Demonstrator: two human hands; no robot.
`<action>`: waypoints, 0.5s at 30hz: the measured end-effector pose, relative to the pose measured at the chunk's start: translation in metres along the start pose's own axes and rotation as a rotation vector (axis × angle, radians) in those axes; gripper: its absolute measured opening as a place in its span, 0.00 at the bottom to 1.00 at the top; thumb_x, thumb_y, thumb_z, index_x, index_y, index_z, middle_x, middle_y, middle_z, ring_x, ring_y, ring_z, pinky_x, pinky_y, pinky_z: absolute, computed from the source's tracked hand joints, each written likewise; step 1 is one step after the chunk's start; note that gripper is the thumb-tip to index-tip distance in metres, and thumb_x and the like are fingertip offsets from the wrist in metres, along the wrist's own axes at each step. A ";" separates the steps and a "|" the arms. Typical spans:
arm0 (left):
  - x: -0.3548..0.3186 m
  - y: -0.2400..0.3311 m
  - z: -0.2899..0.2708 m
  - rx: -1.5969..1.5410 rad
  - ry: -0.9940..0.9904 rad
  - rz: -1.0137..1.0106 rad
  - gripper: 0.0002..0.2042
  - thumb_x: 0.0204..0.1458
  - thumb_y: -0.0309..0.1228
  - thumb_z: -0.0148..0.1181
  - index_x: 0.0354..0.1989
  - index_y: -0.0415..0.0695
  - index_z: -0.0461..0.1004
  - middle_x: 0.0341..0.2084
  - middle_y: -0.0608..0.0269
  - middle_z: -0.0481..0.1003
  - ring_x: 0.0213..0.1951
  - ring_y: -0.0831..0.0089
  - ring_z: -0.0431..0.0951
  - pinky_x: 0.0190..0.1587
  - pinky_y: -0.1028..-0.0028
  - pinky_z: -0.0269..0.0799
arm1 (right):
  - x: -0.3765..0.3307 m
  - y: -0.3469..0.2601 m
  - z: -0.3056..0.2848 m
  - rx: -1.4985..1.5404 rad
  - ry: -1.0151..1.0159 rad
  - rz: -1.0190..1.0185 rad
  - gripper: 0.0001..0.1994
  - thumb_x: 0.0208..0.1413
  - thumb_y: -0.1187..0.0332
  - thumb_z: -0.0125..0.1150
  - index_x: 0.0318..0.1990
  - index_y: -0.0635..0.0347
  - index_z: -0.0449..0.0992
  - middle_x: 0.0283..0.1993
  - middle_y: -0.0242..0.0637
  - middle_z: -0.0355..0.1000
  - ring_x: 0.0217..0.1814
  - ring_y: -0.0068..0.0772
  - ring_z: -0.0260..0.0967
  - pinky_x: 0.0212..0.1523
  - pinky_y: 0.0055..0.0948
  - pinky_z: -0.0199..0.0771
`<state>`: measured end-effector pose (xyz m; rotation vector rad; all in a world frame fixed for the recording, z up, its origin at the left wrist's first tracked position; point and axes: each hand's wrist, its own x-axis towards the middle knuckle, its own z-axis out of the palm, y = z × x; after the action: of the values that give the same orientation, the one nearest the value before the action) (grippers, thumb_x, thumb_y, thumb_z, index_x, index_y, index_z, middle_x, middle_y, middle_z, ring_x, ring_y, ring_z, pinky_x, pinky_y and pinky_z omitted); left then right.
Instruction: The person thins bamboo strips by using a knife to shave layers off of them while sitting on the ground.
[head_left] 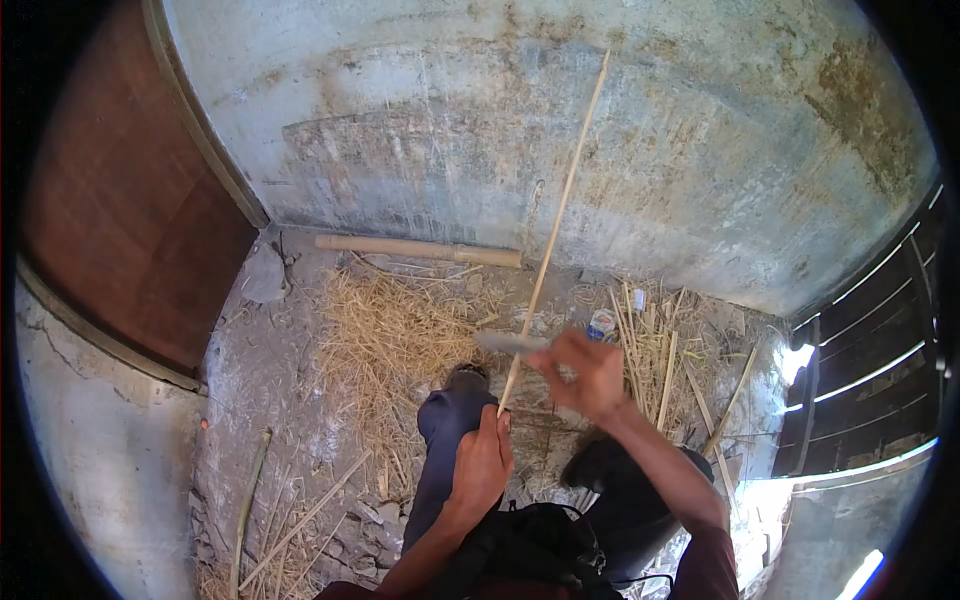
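A long, thin bamboo strip [566, 192] slants up and away from me across the view of the wall. My left hand [483, 462] is closed around its near end, just above my left knee. In my right hand [585, 375] is a knife, gripped by its handle, which the fingers hide. The knife's grey blade [508, 342] points left and crosses the strip a little beyond my left hand. Whether the edge bites into the strip cannot be made out.
Pale shavings [375, 335] lie heaped ahead of my left foot. A thick bamboo pole [420, 249] rests along the wall's base. Split bamboo pieces [655, 345] and a small packet [602, 325] lie to the right. A brown door [140, 200] is at the left, a green stick [252, 500] lower down.
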<state>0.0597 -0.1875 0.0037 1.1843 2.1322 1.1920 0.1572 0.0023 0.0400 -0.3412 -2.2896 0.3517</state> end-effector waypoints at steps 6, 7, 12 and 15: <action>0.001 0.000 0.000 -0.039 0.003 0.011 0.09 0.75 0.31 0.49 0.42 0.37 0.64 0.20 0.36 0.71 0.28 0.30 0.76 0.25 0.45 0.65 | 0.000 -0.005 -0.002 0.088 -0.030 -0.034 0.08 0.54 0.67 0.79 0.30 0.51 0.81 0.27 0.29 0.76 0.20 0.34 0.74 0.18 0.36 0.70; 0.001 0.002 -0.001 -0.040 -0.007 -0.005 0.10 0.75 0.30 0.49 0.40 0.37 0.64 0.21 0.37 0.69 0.29 0.30 0.75 0.25 0.47 0.64 | -0.002 -0.012 -0.003 0.106 -0.039 -0.064 0.08 0.54 0.67 0.78 0.30 0.52 0.81 0.27 0.29 0.75 0.20 0.35 0.75 0.19 0.36 0.70; -0.001 0.004 0.000 -0.060 -0.016 -0.039 0.09 0.74 0.29 0.49 0.41 0.37 0.64 0.21 0.38 0.70 0.30 0.29 0.75 0.26 0.48 0.65 | -0.003 -0.001 -0.005 0.061 -0.040 0.043 0.08 0.53 0.67 0.79 0.31 0.52 0.82 0.28 0.30 0.75 0.22 0.36 0.76 0.20 0.36 0.71; -0.001 -0.001 0.004 -0.068 0.020 0.027 0.10 0.75 0.32 0.48 0.43 0.38 0.65 0.20 0.39 0.71 0.28 0.32 0.76 0.27 0.46 0.66 | 0.006 -0.005 -0.006 0.071 -0.037 0.041 0.08 0.51 0.68 0.81 0.31 0.52 0.83 0.28 0.32 0.75 0.22 0.37 0.75 0.20 0.36 0.70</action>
<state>0.0623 -0.1865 0.0013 1.1793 2.0789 1.2831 0.1576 0.0002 0.0498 -0.3491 -2.3027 0.4624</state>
